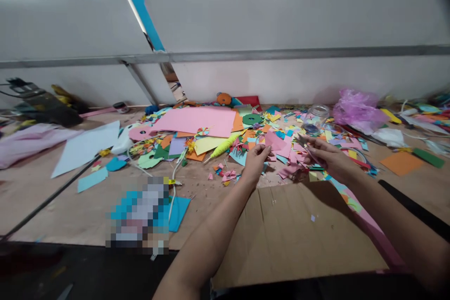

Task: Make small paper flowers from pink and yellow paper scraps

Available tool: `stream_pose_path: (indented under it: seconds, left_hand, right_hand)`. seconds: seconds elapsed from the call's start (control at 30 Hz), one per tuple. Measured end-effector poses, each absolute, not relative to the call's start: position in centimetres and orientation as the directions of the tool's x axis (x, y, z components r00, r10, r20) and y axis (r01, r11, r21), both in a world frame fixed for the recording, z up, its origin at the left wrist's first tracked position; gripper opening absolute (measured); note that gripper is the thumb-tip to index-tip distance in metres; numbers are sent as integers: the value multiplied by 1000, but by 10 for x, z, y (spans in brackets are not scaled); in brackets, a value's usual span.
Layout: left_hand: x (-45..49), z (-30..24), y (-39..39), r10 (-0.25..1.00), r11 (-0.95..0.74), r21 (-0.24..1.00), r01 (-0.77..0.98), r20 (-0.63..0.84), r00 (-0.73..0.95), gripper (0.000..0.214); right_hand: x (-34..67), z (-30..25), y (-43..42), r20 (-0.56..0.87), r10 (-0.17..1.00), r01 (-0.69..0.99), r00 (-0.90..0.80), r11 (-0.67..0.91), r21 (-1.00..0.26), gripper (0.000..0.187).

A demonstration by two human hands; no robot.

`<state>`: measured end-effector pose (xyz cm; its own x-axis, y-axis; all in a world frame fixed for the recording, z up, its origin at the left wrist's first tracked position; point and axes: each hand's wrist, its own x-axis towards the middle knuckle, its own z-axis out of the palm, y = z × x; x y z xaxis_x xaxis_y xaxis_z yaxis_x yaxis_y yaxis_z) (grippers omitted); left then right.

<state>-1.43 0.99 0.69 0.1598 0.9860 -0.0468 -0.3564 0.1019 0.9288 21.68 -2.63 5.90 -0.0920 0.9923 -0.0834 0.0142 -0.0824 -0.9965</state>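
Note:
My left hand (256, 160) pinches a small pink paper square (273, 141) at its near corner, held just above the table. My right hand (325, 155) is closed round a thin metal tool (305, 146), likely scissors or tweezers, whose tip points toward the pink square. Both hands hover over a heap of coloured paper scraps (281, 138). A brown cardboard sheet (298, 234) lies under my forearms at the table's near edge.
A large pink sheet (195, 121) lies at centre back. A clear glass jar (315, 118) and a purple plastic bag (356, 110) sit at the right. A white sheet (87, 145) lies left. White partition panels (281, 23) close the back.

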Motion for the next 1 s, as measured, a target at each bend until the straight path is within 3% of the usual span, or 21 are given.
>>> stream_pose_path:
  seconds: [0.1,0.2,0.57,0.83,1.0]
  left_hand:
    - [-15,6,12,992,71,932,-355,-29,123,45]
    - [-15,6,12,992,89,931,-354,-51,116,47]
    - [-11,7,9,996,75,932,-353,-58,61,43]
    - [-7,6,7,995,74,929,-363,-46,85,41]
    - [-5,8,4,991,102,925,-365,-63,117,39]
  right_hand:
    - [207,59,-15,-131,988,-119,-77,-140,-983,37]
    - [199,53,-8,-123,986,-145,-111,-139,-980,36]
    - [191,33,-18,-25,988,335,-154,29,-942,49]
    - [181,34,-29,-143,976,273,-163,-94,-958,53]
    - [176,28,-30,-77,985,255,-153,-36,-966,51]
